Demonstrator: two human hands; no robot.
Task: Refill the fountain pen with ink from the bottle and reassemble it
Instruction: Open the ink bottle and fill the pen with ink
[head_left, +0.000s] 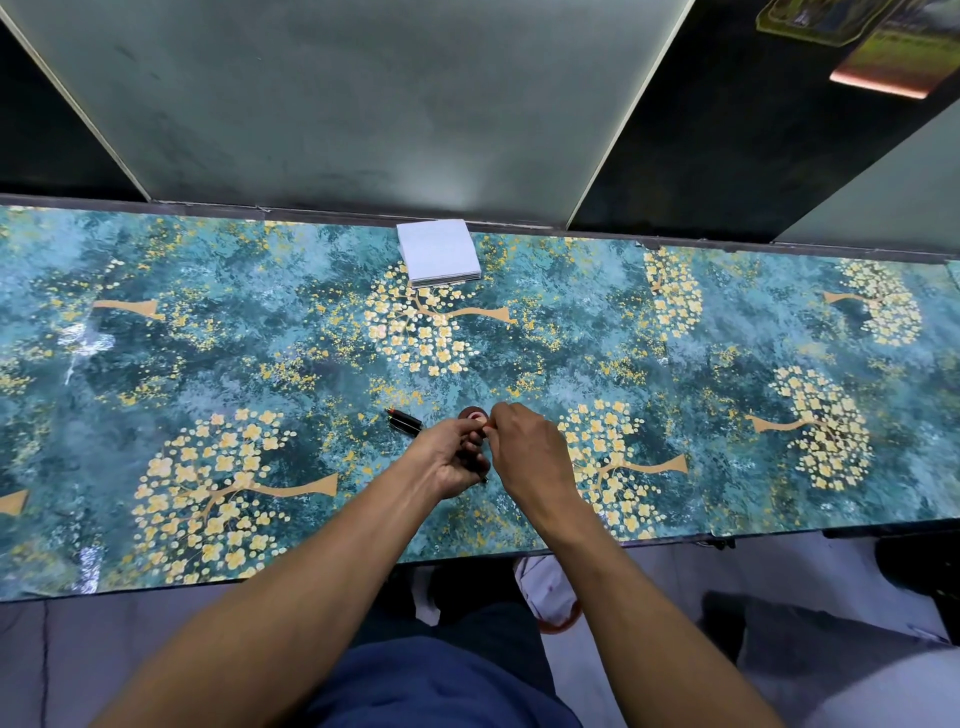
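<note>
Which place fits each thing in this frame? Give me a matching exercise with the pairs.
Things:
1. white paper stack
2. pen part
3. ink bottle
4. left hand

Places:
A. just beyond the two hands
B. far edge of the table
C. lying on the table, left of the bottle
D. curled round a dark pen piece

Pairs: 1-B, 2-C, 3-A, 4-D
</note>
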